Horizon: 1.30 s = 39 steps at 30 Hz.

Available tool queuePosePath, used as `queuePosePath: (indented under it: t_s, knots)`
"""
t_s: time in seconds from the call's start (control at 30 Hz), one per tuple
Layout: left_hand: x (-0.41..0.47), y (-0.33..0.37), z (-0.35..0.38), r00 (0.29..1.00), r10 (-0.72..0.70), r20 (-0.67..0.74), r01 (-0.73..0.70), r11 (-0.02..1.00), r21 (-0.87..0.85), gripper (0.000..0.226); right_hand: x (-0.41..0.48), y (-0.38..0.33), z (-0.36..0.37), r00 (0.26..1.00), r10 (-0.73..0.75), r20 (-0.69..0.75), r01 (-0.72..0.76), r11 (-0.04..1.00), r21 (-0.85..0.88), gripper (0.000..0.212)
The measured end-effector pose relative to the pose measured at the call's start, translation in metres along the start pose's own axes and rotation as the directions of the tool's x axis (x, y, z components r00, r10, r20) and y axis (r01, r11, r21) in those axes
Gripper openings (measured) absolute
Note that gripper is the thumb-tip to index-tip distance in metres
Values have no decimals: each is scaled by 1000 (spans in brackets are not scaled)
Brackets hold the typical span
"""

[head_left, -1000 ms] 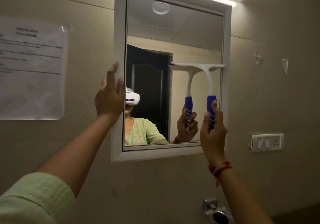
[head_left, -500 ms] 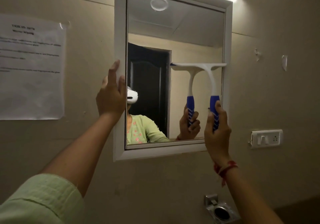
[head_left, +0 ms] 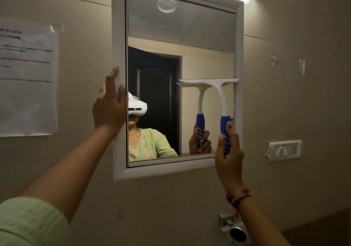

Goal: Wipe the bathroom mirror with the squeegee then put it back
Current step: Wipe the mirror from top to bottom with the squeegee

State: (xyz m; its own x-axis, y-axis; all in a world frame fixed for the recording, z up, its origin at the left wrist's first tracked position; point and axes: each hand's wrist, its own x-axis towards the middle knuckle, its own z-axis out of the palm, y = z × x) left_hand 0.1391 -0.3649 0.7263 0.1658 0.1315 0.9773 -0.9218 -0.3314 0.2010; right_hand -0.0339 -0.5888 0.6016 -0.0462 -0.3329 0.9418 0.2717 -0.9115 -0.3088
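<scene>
Squeegee [head_left: 221, 93] on mirror [head_left: 180, 27], right hand [head_left: 228, 156] gripping it

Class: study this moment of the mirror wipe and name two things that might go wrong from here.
The squeegee has its right end at the mirror frame; it may snag there and skip. The left hand rests on the frame beside the glass; its fingers might smudge it.

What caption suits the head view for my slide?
The right hand presses squeegee to mirror; left hand rests on frame.
</scene>
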Motion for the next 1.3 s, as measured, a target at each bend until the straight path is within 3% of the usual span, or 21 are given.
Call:
queuePosePath:
  t_s: [0.27,0.5,0.73,0.97,1.17,1.3]
  knots:
    - [-1,1,1,1000,2,5,-2,1000,-4,42,38,-26,3,998,28,-61,-30,999,-40,40]
    - [-1,2,-2,1000,-4,29,5,999,-36,42,-10,-16,-14,998,61,18,-60,997,-40,46]
    - [-1,3,-4,999,-15,36,17,999,-45,42,28,-32,-4,998,48,-31,-49,998,-50,43]
    - [-2,2,-2,999,-28,24,29,998,-52,41,-15,-18,-15,997,78,30,-76,996,-56,49]
    - [-3,1,-1,999,-40,23,41,998,-46,41,27,-27,-15,1000,12,27,-9,996,-92,47]
    - [-3,2,-1,999,-47,20,47,999,-24,42,19,-25,-12,999,44,19,-43,996,-83,43]
